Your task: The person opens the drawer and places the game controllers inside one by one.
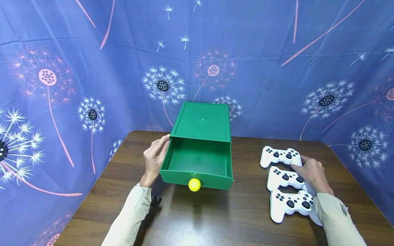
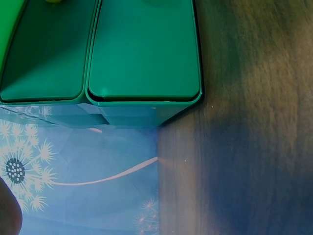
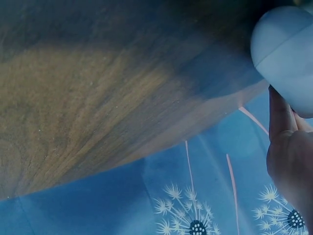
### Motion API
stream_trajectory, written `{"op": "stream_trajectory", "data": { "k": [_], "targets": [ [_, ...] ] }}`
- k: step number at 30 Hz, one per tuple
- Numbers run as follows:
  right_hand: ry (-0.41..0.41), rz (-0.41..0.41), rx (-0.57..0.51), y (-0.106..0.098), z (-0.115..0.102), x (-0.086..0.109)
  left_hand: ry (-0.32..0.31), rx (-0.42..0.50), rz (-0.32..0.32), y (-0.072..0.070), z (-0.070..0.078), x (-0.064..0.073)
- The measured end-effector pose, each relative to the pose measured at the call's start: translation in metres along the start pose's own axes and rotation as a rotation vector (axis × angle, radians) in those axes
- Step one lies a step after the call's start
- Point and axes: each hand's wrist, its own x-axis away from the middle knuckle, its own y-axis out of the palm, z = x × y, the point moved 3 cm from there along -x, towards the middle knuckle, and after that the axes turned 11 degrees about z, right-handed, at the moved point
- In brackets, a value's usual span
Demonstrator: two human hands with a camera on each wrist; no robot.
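A green plastic drawer box (image 1: 203, 121) stands on the table, its upper drawer (image 1: 197, 160) pulled out, with a yellow ball knob (image 1: 194, 185) on the front. Nothing shows inside that drawer. In the left wrist view a lower drawer front (image 2: 144, 49) sits closed. My left hand (image 1: 155, 159) rests its extended fingers against the box's left side. Three white game controllers (image 1: 290, 201) lie in a column at the right. My right hand (image 1: 312, 172) pinches the right grip of the farthest controller (image 1: 280, 156) between thumb and fingers; the right wrist view shows that white grip (image 3: 288, 58) close up.
The brown wooden table (image 1: 243, 212) ends at the back and sides against a blue dandelion-print cloth (image 1: 261, 68). Bare wood lies between the drawer box and the controllers. A small black device (image 1: 156, 201) sits at the left wrist.
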Motion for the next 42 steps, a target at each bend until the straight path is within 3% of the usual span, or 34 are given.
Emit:
{"op": "stream_trajectory", "data": {
  "k": [12, 21, 42],
  "targets": [
    [-0.029, 0.103, -0.008, -0.008, -0.006, 0.006, -0.002, -0.004, 0.002, 0.001, 0.003, -0.001],
    [-0.107, 0.213, -0.055, -0.025, -0.022, 0.018, 0.004, -0.012, 0.001, 0.002, 0.003, -0.002],
    [-0.183, 0.398, -0.225, -0.071, -0.086, 0.08, 0.013, -0.01, 0.012, 0.001, 0.004, -0.002]
  ]
}}
